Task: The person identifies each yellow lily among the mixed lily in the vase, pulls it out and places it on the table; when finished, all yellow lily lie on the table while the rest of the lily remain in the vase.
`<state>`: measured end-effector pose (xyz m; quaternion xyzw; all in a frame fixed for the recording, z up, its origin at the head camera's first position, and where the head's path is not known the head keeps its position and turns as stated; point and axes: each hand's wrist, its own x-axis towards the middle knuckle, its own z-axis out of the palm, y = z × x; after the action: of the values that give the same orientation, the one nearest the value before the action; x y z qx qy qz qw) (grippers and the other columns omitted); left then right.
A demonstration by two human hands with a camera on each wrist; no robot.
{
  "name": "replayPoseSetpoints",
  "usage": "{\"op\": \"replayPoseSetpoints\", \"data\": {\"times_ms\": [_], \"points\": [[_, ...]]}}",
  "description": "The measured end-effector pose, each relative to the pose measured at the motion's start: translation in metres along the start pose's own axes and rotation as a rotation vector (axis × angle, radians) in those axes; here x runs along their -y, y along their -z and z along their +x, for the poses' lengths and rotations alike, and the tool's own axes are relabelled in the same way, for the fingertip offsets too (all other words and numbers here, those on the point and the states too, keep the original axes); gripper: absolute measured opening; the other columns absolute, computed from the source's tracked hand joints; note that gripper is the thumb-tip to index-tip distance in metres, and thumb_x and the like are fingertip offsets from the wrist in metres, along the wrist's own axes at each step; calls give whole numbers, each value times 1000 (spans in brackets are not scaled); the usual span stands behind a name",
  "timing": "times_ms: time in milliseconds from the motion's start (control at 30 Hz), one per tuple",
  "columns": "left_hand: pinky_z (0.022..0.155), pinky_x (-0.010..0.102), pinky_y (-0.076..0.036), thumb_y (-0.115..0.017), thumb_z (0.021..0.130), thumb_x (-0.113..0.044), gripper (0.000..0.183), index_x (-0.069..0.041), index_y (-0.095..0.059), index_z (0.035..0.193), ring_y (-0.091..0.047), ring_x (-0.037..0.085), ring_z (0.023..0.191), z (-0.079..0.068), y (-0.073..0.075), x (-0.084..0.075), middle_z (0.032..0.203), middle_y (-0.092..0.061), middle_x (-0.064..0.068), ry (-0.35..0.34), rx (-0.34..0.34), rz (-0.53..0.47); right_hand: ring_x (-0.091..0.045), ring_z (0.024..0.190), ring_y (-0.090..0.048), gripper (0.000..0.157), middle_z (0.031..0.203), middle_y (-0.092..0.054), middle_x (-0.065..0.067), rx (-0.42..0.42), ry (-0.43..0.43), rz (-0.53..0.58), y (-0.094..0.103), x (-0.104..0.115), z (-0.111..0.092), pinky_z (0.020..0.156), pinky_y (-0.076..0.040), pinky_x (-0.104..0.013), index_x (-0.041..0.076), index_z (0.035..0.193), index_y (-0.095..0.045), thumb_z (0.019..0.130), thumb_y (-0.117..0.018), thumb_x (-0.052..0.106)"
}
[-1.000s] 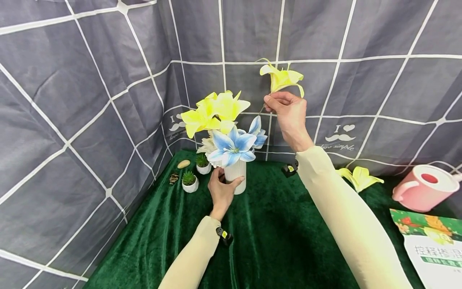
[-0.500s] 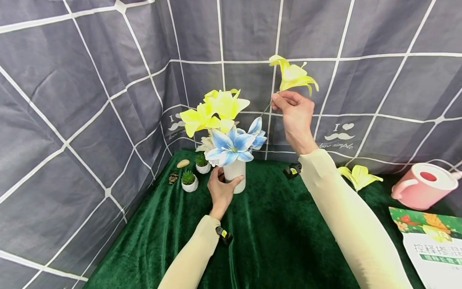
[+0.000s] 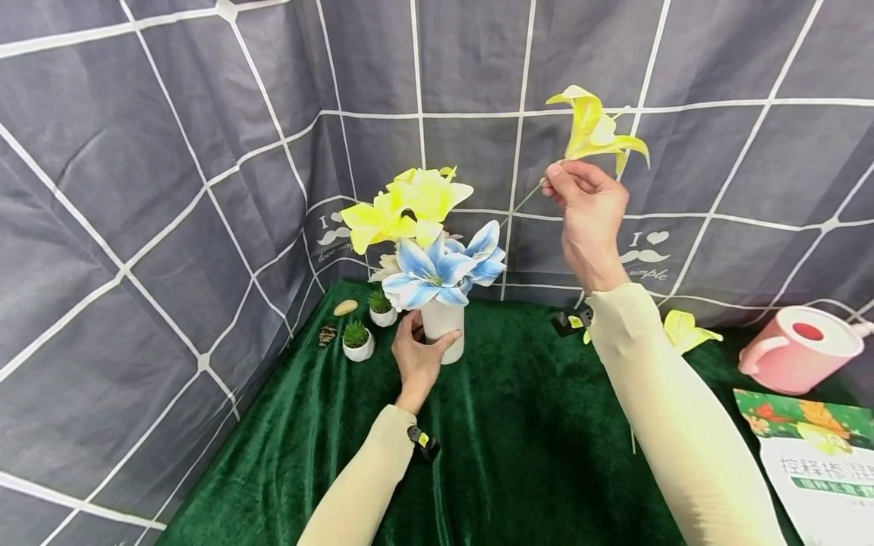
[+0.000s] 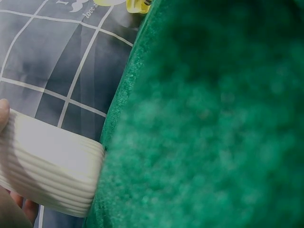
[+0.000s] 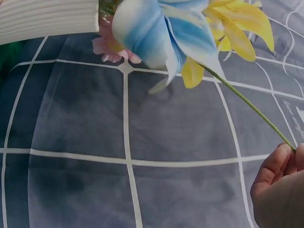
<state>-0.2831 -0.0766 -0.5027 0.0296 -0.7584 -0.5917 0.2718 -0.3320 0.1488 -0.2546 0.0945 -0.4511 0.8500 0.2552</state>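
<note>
My left hand grips a white ribbed vase low on its side, thumb across the front; the vase stands upright on green velvet cloth. Blue lilies and yellow lilies fill its mouth, and a pink flower shows in the right wrist view. Up to the right, my right hand pinches a single yellow lily by its stem, just under the bloom. That green stem slants down toward the bouquet, its lower end hidden behind the blue petals.
Two small potted succulents, a pale stone and a dark striped piece sit left of the vase. Another yellow lily lies at right, by a pink pitcher and a printed packet. Grey checked fabric hangs behind.
My right hand has moved right and slightly up with the yellow lily, and more of its stem shows beyond the blue petals. The left hand keeps its hold on the vase.
</note>
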Motion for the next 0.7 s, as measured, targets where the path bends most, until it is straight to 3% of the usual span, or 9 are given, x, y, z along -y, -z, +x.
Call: {"op": "replayPoseSetpoints", "data": {"times_ms": [433,700], "points": [[96,48,-57,-93,70,-37,73,-22,-60,133,-66,29,112,1,-1,2,124,-65,5,33,16,-19,-22,63,-68,13,74,-73,-14,-44,-4,201,28,22,0,63,-60,-26,-10,83,-70,75,-80,-13],[95,46,-58,-93,69,-38,75,-22,-59,134,-67,26,110,0,-2,2,123,-65,5,24,16,-14,-24,60,-68,16,71,-72,-17,-135,-16,299,46,36,3,59,-59,-27,-9,83,-68,74,-79,-16]]}}
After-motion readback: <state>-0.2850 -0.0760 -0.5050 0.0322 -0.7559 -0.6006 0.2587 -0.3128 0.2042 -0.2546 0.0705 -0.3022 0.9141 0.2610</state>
